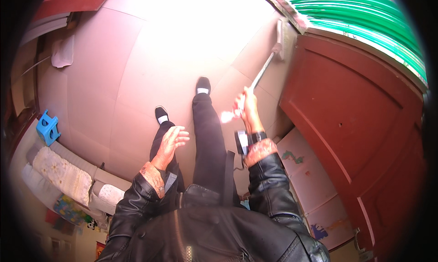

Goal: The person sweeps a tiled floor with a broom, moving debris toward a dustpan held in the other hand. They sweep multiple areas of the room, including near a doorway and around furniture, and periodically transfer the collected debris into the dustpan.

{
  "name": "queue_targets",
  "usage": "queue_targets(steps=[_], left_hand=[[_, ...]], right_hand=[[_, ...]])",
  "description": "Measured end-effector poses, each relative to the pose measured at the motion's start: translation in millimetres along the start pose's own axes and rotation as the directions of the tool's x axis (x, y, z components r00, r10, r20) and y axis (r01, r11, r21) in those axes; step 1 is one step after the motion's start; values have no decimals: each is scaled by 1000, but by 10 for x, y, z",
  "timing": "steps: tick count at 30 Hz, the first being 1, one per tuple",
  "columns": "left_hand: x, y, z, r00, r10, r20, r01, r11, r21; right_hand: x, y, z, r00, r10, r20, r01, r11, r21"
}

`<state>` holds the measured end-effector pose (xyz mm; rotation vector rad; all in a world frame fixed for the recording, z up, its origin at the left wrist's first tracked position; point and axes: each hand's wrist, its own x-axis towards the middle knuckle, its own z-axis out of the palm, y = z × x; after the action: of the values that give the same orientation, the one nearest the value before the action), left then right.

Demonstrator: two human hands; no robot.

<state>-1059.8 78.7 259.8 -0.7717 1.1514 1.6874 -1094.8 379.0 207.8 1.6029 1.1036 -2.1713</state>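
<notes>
My right hand [247,109] is closed around the handle of a long broom or mop [263,71]. Its pale head [284,38] rests on the tiled floor near the base of a red door [360,120]. My left hand [172,140] hangs free over my left leg, fingers spread, holding nothing. Both arms wear black leather jacket sleeves with patterned cuffs. A small device is strapped at my right wrist [242,142]. My feet in black shoes [203,85] stand on the pinkish floor tiles.
A small blue plastic stool [48,128] stands at the left. A sofa with pale cushions [64,173] runs along the lower left. A white cloth [62,52] lies at the upper left. Green corrugated roofing [360,20] shows beyond the door. A drawing-marked wall panel [301,170] is to my right.
</notes>
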Motion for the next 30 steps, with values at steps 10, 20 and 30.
queue_targets(steps=[10, 20, 30], left_hand=[[0, 256, 566, 999, -34, -16, 35, 998, 52], [-30, 349, 694, 1000, 10, -30, -8, 998, 68], [-130, 404, 382, 997, 43, -64, -45, 998, -39]], right_hand=[[-184, -763, -155, 994, -105, -12, 106, 993, 54], [-160, -748, 855, 971, -61, 230, 98, 984, -152], [247, -789, 1349, 927, -209, 312, 357, 744, -565]])
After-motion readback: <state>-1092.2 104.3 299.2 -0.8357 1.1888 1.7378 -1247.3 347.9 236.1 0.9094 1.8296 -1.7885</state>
